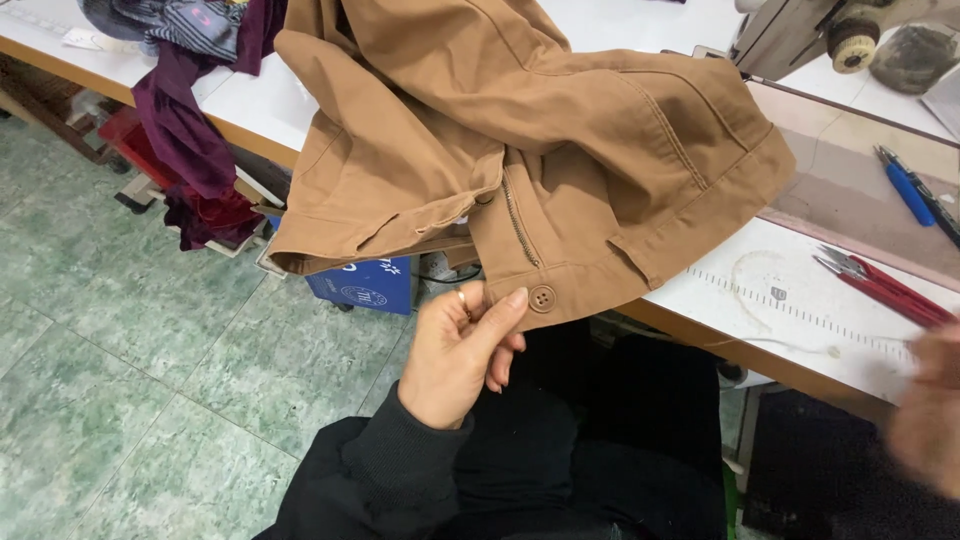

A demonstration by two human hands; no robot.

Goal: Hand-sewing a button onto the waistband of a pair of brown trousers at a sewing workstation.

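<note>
Trousers point(560, 140) tan, crumpled, zip open; left hand point(462, 355) grip pinching waistband beside button point(541, 298); right hand point(930, 410) blurred, grip unclear.

Pale green marbled floor tiles point(150, 330) below — dark joints, soft even light. White-topped worktable with a wooden edge point(255, 105) across the top. Blue printed box point(365, 285) under it, red crate point(125, 135) further left in shadow.
</note>
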